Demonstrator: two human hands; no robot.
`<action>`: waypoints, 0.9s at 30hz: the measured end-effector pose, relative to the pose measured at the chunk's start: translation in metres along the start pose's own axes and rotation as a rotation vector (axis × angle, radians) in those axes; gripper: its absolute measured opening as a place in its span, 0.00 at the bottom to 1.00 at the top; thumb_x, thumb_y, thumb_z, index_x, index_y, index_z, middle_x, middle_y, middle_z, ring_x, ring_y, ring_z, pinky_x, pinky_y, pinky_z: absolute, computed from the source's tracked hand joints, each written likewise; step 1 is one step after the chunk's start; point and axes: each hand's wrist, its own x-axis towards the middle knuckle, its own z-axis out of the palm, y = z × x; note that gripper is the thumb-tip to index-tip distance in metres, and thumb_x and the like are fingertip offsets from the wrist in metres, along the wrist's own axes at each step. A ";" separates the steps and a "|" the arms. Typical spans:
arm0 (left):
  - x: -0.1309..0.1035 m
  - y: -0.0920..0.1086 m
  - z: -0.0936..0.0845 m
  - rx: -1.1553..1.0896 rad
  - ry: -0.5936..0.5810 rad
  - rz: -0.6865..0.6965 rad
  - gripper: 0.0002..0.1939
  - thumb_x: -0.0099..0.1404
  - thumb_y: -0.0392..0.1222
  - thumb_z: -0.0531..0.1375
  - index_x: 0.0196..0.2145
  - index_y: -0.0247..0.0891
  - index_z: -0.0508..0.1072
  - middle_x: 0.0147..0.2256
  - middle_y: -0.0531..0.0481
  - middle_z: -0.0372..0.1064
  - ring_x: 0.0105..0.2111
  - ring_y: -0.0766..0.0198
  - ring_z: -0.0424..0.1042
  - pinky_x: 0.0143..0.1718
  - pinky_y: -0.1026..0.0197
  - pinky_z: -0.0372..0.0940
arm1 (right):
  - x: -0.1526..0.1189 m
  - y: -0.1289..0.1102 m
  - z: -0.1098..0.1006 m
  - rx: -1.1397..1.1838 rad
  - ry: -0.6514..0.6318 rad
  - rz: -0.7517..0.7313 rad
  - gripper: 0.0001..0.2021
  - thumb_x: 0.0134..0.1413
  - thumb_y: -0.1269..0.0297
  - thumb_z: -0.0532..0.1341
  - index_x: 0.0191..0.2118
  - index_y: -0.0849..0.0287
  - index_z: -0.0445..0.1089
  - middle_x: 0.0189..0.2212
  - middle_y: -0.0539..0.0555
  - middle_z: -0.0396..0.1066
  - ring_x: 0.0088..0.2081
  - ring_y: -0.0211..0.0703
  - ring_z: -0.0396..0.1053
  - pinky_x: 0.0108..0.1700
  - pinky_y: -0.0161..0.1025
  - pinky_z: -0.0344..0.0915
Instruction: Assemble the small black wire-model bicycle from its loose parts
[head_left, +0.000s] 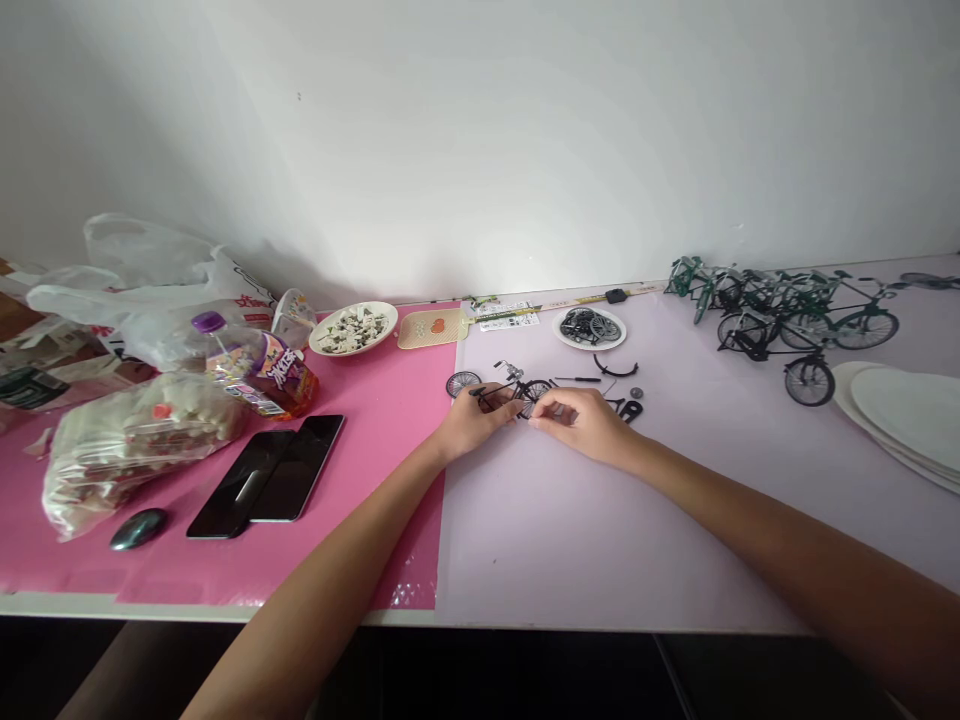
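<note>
Fingers of the left hand (480, 420) close narrowly on a black model bicycle (517, 386) at the middle of the table (570, 540), while those of the right hand (581, 418) pinch at its right wheel (537, 388); any small part between them cannot be made out. Assembly appears partly complete: two wheels and a handlebar (513, 370) show, but a curved black strip (616, 371), small grey disc (636, 393) and black piece (634, 411) lie loose near the right hand. Farther out, whole bicycles (810, 380) stand far right.
</note>
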 end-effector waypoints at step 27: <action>0.001 -0.003 0.000 0.002 0.000 0.006 0.17 0.63 0.55 0.66 0.30 0.37 0.72 0.27 0.51 0.72 0.31 0.62 0.72 0.37 0.60 0.66 | 0.000 0.000 0.000 0.002 0.000 0.001 0.04 0.59 0.62 0.66 0.35 0.54 0.77 0.33 0.52 0.80 0.33 0.44 0.76 0.35 0.38 0.71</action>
